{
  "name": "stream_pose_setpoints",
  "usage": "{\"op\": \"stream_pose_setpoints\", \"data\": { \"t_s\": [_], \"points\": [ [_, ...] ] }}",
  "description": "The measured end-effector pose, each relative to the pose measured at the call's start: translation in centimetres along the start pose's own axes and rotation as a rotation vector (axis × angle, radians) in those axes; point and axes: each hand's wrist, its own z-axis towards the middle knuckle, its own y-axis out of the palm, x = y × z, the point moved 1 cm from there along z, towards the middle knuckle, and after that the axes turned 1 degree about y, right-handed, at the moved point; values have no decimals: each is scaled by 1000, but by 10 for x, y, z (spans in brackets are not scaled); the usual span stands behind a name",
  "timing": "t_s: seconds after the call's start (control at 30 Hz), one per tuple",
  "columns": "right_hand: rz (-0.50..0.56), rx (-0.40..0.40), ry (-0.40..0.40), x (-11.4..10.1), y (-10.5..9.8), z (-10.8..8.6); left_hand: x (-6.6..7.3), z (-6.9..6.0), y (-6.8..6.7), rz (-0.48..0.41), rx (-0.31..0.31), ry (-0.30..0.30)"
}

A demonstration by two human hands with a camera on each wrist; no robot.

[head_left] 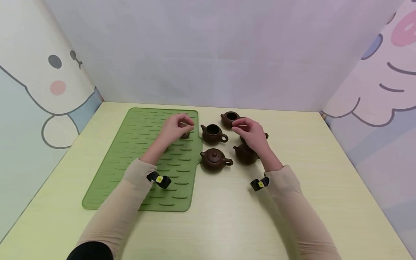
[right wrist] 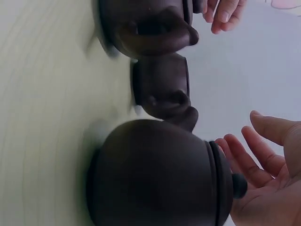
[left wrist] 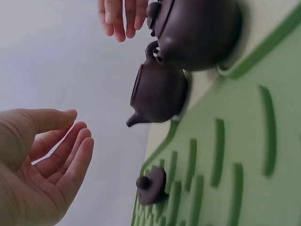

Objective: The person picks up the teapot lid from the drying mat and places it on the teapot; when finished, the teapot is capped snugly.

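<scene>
Over the green mat (head_left: 162, 195), my left hand (head_left: 177, 127) hovers with relaxed fingers and nothing in them. Just beneath it lies a small dark brown teapot lid (left wrist: 153, 187) with a round knob, partly hidden in the head view. My right hand (head_left: 252, 135) is above the right-hand teapots, fingers loosely bent and holding nothing. Below its wrist stands a brown teapot (head_left: 246, 154), which shows a knobbed lid in the right wrist view. Another teapot (head_left: 267, 135) is mostly covered by that hand. Beyond its fingertips is a lidless teapot (head_left: 231, 116).
Between the hands stand a lidless teapot (head_left: 212, 135) and, nearer me, a lidded teapot (head_left: 213, 160), both beside the mat's right edge. All are on a pale wooden table (head_left: 227, 224). A white wall (head_left: 208, 54) rises behind, with printed panels at both sides.
</scene>
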Motion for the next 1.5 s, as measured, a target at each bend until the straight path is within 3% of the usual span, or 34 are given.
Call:
{"op": "stream_pose_setpoints", "data": {
  "t_s": [0.57,0.9,1.17,1.5],
  "points": [
    [-146,-138,44,-4,18,14,-56,-38,-40,45,72,-128],
    [-183,-245,80,-9,29,21,-72,-51,-50,57,108,-160],
    [-184,-292,90,-5,40,24,-80,-58,-55,41,61,-174],
    [-246,-281,105,-4,46,25,-86,-59,-54,77,-7,-197]
  ]
}}
